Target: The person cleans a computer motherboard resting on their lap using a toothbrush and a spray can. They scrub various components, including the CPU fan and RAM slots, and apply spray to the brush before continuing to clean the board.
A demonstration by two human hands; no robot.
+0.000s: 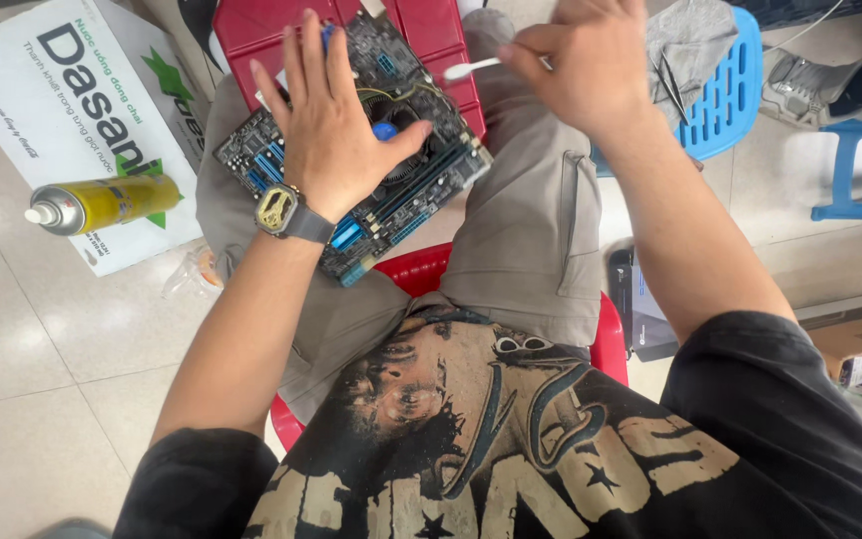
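I see the circuit board (391, 190) lying tilted across my lap, its far edge propped on a red plastic stool (431, 30) in front of my knees. My left hand (331, 130) lies flat on top of it, fingers (301, 60) spread wide and pressing down, not gripping anything; the thumb reaches toward the round fan near the board's middle. A watch (286, 213) sits on that wrist.

My right hand (586, 70) hangs above and to the right of the board, apart from it, its fingers pinched narrow on a cotton swab (471, 68) whose white tip points left toward the board's upper edge. The tip is not touching anything yet.

As I judge it, the step in hand is wiping the board with the swab. To do it well I keep the left palm on bare board and the fan frame, not on the small parts, so nothing bends. I bring the swab in low and nearly flat, stroke lightly in 1 direction along the slots, and let the tip do the work, not the stick. The board's perch on knee and stool looks unsteady, so I hold the pressure even and avoid pushing near the overhanging lower corner.

A yellow spray can (102, 205) lies on a flattened cardboard box (22, 80) on the floor to my left, well apart from both hands. A blue plastic stool (725, 90) with a grey cloth (685, 40) stands to the right.
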